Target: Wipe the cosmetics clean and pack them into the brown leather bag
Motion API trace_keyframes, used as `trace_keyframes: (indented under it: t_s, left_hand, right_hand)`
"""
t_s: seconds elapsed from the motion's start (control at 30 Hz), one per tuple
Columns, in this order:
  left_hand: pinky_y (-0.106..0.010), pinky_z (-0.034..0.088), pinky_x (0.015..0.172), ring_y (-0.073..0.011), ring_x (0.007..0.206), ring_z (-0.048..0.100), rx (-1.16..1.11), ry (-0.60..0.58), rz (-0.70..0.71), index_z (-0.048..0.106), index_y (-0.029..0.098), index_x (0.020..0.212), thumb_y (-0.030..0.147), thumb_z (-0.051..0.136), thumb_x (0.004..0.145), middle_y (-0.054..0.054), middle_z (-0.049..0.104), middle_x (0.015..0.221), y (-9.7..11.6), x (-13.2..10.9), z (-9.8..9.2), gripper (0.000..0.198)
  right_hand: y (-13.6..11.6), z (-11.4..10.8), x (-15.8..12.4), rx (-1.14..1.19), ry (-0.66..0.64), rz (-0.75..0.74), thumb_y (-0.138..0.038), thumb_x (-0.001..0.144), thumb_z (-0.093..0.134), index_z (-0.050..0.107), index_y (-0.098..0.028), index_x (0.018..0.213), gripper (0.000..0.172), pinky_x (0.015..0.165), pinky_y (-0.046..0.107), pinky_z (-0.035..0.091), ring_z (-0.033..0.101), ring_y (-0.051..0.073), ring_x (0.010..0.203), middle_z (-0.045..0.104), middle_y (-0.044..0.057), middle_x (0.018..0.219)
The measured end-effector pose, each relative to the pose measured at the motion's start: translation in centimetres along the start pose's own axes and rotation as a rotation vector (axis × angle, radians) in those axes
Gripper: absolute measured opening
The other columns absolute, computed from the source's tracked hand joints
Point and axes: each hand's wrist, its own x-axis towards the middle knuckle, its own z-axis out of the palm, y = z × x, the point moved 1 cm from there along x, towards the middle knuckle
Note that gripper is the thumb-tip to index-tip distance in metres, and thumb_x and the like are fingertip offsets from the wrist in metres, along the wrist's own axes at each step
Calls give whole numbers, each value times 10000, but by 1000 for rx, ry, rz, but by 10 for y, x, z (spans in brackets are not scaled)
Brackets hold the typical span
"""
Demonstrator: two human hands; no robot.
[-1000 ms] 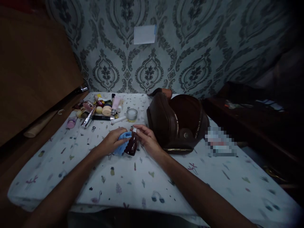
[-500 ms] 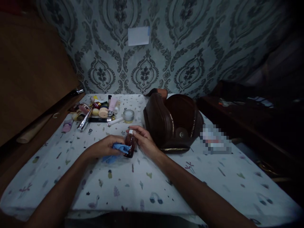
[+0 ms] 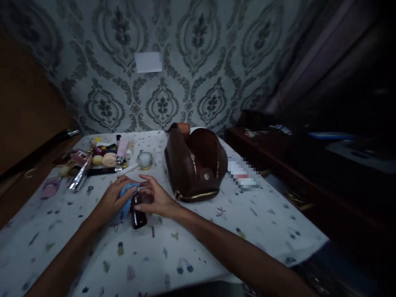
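Note:
A small dark brown bottle [image 3: 139, 214] is held at a tilt above the printed tablecloth. Around its side curl the thumb and fingers of my right hand [image 3: 157, 198], which is closed on it. My left hand [image 3: 116, 196] grips a blue cloth [image 3: 126, 192] and presses it against the bottle's upper end. The cap is hidden behind the cloth and fingers. Just right of my right hand stands a brown leather bag [image 3: 177, 173] with its zipped top gaping.
At the back left lies a pile of cosmetics, among them a pink tube [image 3: 121, 149], a silver tube [image 3: 81, 173] and a round jar [image 3: 145, 160]. A blurred-out flat item [image 3: 243, 174] lies right of the bag. A wooden panel [image 3: 27, 90] rises at the left.
The view has swung right. My left hand has brought the blue cloth from the bottle's side up to its top, and my right hand has shifted from the white cap to the body.

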Motion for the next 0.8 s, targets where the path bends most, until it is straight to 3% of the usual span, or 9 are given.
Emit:
trace_keyframes:
  t_s: [0.13,0.27,0.4,0.47,0.57,0.8]
  left_hand:
    - [-273,489,708,-202,762,614,50,17,-37,619,200,794,550,457,891,-20,655,778,-6,0,2,397]
    - [-246,480,653,-186,692,625,108,124,-71,616,214,821,604,469,856,17,664,730,-10,-3,4,419]
    - [-241,476,605,-188,671,635,180,191,-102,621,225,814,626,478,830,24,674,721,-7,-5,0,426]
    - [-245,478,595,-195,670,635,179,200,-106,621,228,810,623,490,819,26,674,719,-6,-5,-2,416]
    - [-253,491,597,-209,696,640,126,154,-114,627,232,817,628,519,797,23,681,745,-7,-4,-4,411]
    - [-283,510,518,-220,601,601,-202,120,-280,657,245,757,684,620,680,16,633,630,-14,-2,-5,448]
  right_hand:
    - [0,2,-3,-49,-22,55,-417,511,930,336,-306,1422,1093,918,330,495,619,139,972,486,65,1273]
    - [-11,6,-12,-299,-16,118,-428,510,933,312,-292,1454,1139,975,382,478,606,205,1071,540,52,1216]
    - [-15,8,-16,-441,45,154,-382,576,905,419,-241,1378,949,928,386,487,610,215,997,610,8,1033]
    - [-12,8,-15,-389,83,154,-361,603,885,551,-221,1232,726,856,332,493,604,185,913,615,-20,924]
    - [-5,7,-10,-128,67,169,-389,616,869,664,-194,997,475,790,264,467,584,144,849,614,-31,851]
    - [-9,6,-4,333,-14,401,-382,433,931,710,-172,820,493,621,214,393,537,88,642,618,-52,717]
